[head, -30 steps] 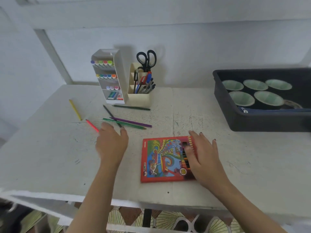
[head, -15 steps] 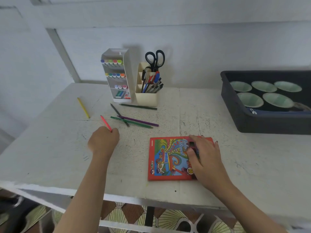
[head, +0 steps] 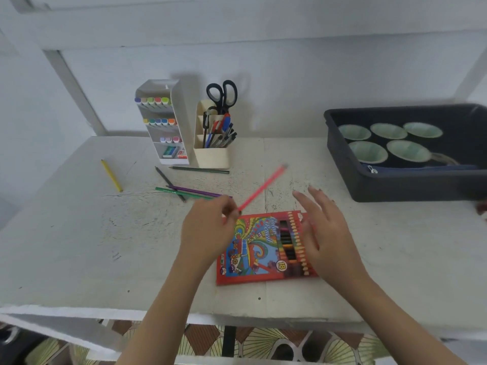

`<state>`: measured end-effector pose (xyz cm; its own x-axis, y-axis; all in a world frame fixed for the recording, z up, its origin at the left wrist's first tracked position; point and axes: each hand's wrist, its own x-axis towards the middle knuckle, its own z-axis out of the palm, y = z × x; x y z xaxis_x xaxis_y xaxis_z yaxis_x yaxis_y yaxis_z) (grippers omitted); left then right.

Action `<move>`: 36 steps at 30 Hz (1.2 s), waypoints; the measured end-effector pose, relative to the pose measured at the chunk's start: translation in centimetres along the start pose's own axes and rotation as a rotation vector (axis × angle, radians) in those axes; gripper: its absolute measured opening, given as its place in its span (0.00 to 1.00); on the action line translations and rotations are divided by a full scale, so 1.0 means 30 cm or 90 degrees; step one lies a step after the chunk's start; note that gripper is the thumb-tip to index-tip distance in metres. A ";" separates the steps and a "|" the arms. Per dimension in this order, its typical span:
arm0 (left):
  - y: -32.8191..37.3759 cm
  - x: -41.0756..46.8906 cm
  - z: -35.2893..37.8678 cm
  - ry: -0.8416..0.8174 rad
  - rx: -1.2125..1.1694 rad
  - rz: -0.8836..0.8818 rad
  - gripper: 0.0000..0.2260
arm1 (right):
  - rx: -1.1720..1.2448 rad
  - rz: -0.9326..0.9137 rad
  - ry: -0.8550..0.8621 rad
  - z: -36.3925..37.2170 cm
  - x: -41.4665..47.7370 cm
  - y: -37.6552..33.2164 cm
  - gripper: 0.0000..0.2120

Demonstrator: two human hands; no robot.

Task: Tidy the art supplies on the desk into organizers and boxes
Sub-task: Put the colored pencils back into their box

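Red colouring pencil [head: 261, 188], motion-blurred, slants up from the left hand [head: 208, 233], whose grip pinches its lower end just above a flat red cardboard pencil box [head: 253, 248] lying on the white surface [head: 79, 246]. Over the box's right side hovers the right hand [head: 326, 238], its grip wide and empty. The step appears to be returning loose pencils to the box. Next, it likely needs opening. A yellow pencil [head: 112, 175] and others lie loose beyond.
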<state>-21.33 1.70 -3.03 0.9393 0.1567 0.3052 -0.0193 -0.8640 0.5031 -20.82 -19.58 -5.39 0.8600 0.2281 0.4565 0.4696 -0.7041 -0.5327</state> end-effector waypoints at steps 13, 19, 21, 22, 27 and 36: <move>0.132 -0.051 0.171 -0.056 0.006 0.125 0.09 | -0.153 -0.013 -0.032 -0.162 -0.026 0.187 0.05; 0.108 -0.087 0.224 -0.045 0.051 -0.008 0.15 | -0.126 0.112 -0.004 -0.179 -0.062 0.255 0.07; 0.102 -0.098 0.233 -0.041 0.049 -0.030 0.16 | -0.141 0.127 -0.009 -0.177 -0.069 0.265 0.07; 0.101 -0.101 0.237 -0.036 0.044 -0.032 0.16 | -0.145 0.132 -0.010 -0.174 -0.071 0.269 0.06; 0.102 -0.108 0.242 -0.003 -0.033 -0.040 0.15 | -0.144 0.141 -0.021 -0.161 -0.064 0.291 0.08; 0.105 -0.114 0.236 -0.002 -0.063 -0.042 0.15 | -0.139 0.118 -0.115 -0.132 -0.004 0.298 0.09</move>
<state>-22.18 -4.94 -8.20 0.9405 0.2103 0.2668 0.0089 -0.8003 0.5995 -17.51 -28.55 -7.38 0.9573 0.1842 0.2228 0.2649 -0.8676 -0.4209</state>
